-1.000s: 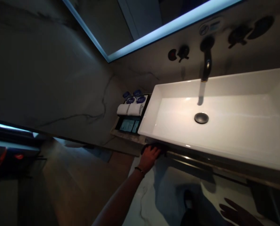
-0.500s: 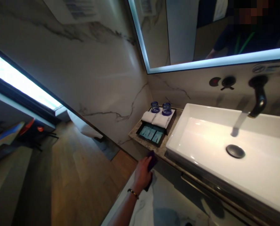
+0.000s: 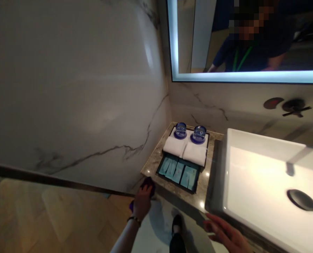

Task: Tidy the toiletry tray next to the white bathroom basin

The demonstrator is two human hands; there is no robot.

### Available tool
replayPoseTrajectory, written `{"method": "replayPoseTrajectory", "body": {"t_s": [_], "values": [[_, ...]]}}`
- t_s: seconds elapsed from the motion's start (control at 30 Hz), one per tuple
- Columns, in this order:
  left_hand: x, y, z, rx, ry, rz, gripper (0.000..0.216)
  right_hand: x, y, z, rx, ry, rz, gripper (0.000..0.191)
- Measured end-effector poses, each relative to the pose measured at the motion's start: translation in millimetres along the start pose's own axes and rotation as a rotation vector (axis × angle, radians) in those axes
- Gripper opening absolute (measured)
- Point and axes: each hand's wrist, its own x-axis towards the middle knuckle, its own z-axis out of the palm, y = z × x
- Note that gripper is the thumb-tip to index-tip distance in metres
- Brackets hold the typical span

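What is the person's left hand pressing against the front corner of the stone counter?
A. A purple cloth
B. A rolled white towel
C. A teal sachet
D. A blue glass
A: the left hand grips a purple cloth at the counter corner, while the towels, glasses and sachets sit untouched in the tray.

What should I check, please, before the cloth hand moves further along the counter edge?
1. Left hand grips the purple cloth: ok.
2. Cloth touches the counter corner: ok.
3. Tray of sachets sits apart from the cloth: ok.
4. Two glasses upright behind the folded towels: ok.
5. Right hand empty, near the basin front: ok.
6. Counter dry: cannot tell.
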Motion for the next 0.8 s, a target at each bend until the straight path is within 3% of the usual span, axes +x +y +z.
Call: {"method": "replayPoseTrajectory", "body": {"t_s": [0.1, 0.17, 0.23, 0.47, 0.63, 0.8], "values": [[29.8, -42.3, -39.3, -0.062, 0.085, 0.004, 0.068, 51.6, -26.8, 45.0, -0.250, 0.298, -0.059, 0.090], [43.4, -41.4, -51.7, -0.111, 0.093, 0.057, 0.072, 80.7, -36.7, 55.4, -0.399, 0.464, -0.011, 0.102], [53.8, -27.8, -55.7, -0.122, 0.050, 0.102, 0.068, 104.4, -40.5, 55.0, -0.498, 0.538, 0.053, 0.109], [82.5, 9.5, -66.9, -0.060, -0.004, 0.181, 0.052, 141.4, -28.3, 53.8, -0.673, 0.474, 0.110, 0.079], [95.1, 13.4, -75.0, -0.102, 0.009, 0.233, 0.040, 143.2, -29.5, 61.8, -0.707, 0.461, 0.158, 0.084], [94.3, 1.7, -71.2, -0.148, -0.041, 0.287, 0.044, 140.2, -32.8, 52.5, -0.651, 0.480, 0.202, 0.099]]}}
